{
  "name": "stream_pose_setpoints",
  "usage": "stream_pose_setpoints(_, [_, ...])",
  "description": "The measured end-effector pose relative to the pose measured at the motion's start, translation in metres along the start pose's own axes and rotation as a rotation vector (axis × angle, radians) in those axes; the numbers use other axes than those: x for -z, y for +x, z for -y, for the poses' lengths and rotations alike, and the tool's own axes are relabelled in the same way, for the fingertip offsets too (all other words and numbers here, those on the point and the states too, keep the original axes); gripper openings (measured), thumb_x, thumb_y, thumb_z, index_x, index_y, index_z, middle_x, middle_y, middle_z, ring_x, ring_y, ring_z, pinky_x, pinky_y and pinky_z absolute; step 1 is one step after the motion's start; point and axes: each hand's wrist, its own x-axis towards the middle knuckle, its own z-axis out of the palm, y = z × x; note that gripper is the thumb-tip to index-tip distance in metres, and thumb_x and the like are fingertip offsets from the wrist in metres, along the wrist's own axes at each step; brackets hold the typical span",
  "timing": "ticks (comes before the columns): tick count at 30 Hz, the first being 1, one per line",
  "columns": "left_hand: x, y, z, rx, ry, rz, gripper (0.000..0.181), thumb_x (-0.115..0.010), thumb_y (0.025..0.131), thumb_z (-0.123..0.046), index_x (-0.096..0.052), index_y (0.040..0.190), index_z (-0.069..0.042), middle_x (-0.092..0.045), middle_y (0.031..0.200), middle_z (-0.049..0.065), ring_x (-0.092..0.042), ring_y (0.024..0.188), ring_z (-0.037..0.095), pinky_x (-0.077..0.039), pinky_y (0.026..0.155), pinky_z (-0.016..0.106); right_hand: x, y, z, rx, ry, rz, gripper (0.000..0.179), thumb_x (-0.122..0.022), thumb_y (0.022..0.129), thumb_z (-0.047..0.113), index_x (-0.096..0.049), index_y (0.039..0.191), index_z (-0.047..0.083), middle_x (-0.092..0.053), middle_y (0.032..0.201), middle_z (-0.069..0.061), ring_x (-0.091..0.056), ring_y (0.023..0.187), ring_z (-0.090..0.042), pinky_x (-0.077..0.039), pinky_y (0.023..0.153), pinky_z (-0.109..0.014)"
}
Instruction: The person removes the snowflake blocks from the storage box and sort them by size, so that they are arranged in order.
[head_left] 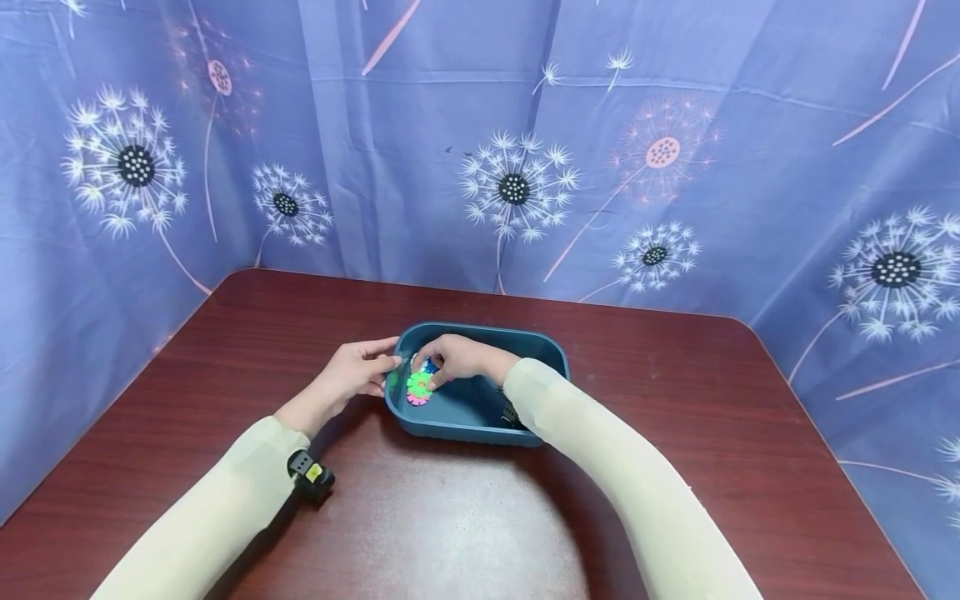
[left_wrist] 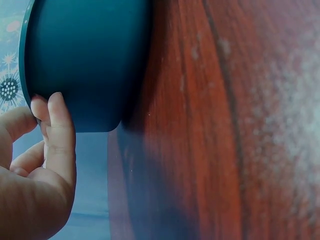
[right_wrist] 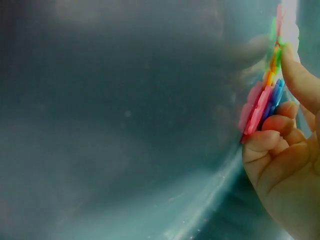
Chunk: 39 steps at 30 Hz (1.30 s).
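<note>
A dark teal oblong bin [head_left: 480,432] sits on the table. My left hand [head_left: 352,375] grips its left end, thumb over the rim and the other fingers against the outer wall; in the left wrist view those fingertips [left_wrist: 59,107] press the wall. Inside the bin, my right hand [head_left: 457,357] pinches small plastic flower-shaped discs at the left end. Among them are a green disc [head_left: 419,383], a pink disc [head_left: 417,401] and a blue disc [head_left: 429,366]. The right wrist view shows the pink disc [right_wrist: 259,110] edge-on beside curled fingers [right_wrist: 265,141]. How many discs the hand holds is hidden.
The reddish-brown wooden table [head_left: 675,400] extends around the bin on every side. A blue curtain with a dandelion print [head_left: 420,167] hangs behind and along both sides. Dark wrist cameras are strapped on, the left one [head_left: 311,477] above the table.
</note>
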Motion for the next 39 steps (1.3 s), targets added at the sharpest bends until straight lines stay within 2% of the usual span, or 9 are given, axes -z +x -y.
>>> stream_pose_setpoints(4, [0.0,0.0,0.0,0.003,0.0,-0.005,0.056,-0.06,0.101,-0.014,-0.044,0.154,-0.004,-0.067,0.07,-0.005,-0.062,0.058,0.003,-0.059,0.061,0.018,0.0,0.001,-0.001,0.002,0.037,-0.017,0.02,-0.078,0.091,0.012,-0.07,0.108,0.004,-0.048,0.071,0.003,-0.044,0.064,-0.009,-0.04,0.059,-0.018])
stream_pose_setpoints(7, [0.0,0.001,0.0,0.003,0.0,-0.01,0.056,-0.06,0.101,-0.014,-0.045,0.154,-0.004,-0.065,0.072,-0.005,-0.061,0.058,0.003,-0.059,0.06,0.018,0.001,0.001,-0.003,-0.001,0.08,-0.036,0.016,-0.078,0.091,0.01,-0.069,0.102,0.004,-0.057,0.08,0.001,-0.049,0.071,-0.009,-0.044,0.063,-0.017])
stream_pose_setpoints(12, [0.0,0.002,0.001,-0.001,-0.004,-0.013,0.056,-0.061,0.101,-0.015,-0.045,0.154,-0.004,-0.065,0.073,-0.004,-0.061,0.057,0.003,-0.059,0.06,0.018,0.006,-0.001,-0.007,-0.003,0.127,-0.07,0.012,-0.076,0.092,0.01,-0.073,0.101,0.002,-0.07,0.091,-0.007,-0.057,0.075,-0.008,-0.05,0.068,-0.017])
stream_pose_setpoints(17, [-0.002,0.003,0.002,0.003,-0.011,-0.023,0.056,-0.061,0.101,-0.014,-0.045,0.154,-0.003,-0.067,0.074,-0.005,-0.061,0.056,0.004,-0.059,0.059,0.018,0.016,-0.009,-0.009,-0.004,0.189,-0.124,0.015,-0.075,0.093,0.011,-0.075,0.103,0.0,-0.074,0.094,-0.011,-0.06,0.077,-0.008,-0.054,0.073,-0.02])
stream_pose_setpoints(23, [-0.004,0.004,0.001,0.008,-0.004,-0.038,0.056,-0.062,0.1,-0.013,-0.046,0.153,-0.003,-0.069,0.076,-0.002,-0.061,0.058,0.006,-0.059,0.061,0.019,0.033,-0.024,-0.003,-0.026,0.26,-0.172,0.014,-0.075,0.092,0.01,-0.076,0.103,0.002,-0.075,0.089,-0.008,-0.068,0.082,-0.014,-0.062,0.084,-0.028])
stream_pose_setpoints(26, [-0.004,0.004,0.0,0.008,0.002,-0.043,0.056,-0.063,0.1,-0.014,-0.047,0.152,-0.003,-0.069,0.076,-0.001,-0.061,0.06,0.007,-0.06,0.062,0.02,0.042,-0.033,0.003,-0.032,0.306,-0.189,0.013,-0.074,0.093,0.009,-0.075,0.103,0.0,-0.075,0.087,-0.008,-0.074,0.089,-0.026,-0.064,0.089,-0.033])
stream_pose_setpoints(31, [-0.004,0.003,0.0,-0.005,-0.009,-0.041,0.056,-0.063,0.1,-0.013,-0.047,0.152,-0.003,-0.07,0.077,-0.001,-0.061,0.06,0.007,-0.06,0.062,0.02,0.053,-0.056,0.016,-0.065,0.377,-0.238,0.015,-0.073,0.093,0.008,-0.073,0.105,-0.001,-0.074,0.092,-0.009,-0.073,0.099,-0.038,-0.063,0.092,-0.037])
stream_pose_setpoints(34, [-0.004,0.002,0.0,-0.006,-0.012,-0.041,0.056,-0.062,0.1,-0.012,-0.047,0.152,-0.002,-0.07,0.078,-0.002,-0.061,0.06,0.007,-0.06,0.063,0.02,0.053,-0.069,0.024,-0.1,0.457,-0.255,0.017,-0.072,0.094,0.007,-0.072,0.108,-0.002,-0.075,0.095,-0.008,-0.074,0.098,-0.036,-0.063,0.093,-0.038])
stream_pose_setpoints(39, [-0.004,-0.001,-0.001,-0.003,-0.002,-0.043,0.055,-0.062,0.1,-0.012,-0.047,0.152,-0.003,-0.07,0.079,-0.002,-0.06,0.061,0.007,-0.061,0.064,0.02,0.04,-0.091,0.036,-0.162,0.604,-0.269,0.019,-0.072,0.094,0.006,-0.071,0.11,-0.005,-0.074,0.087,-0.002,-0.075,0.087,-0.021,-0.062,0.095,-0.043])
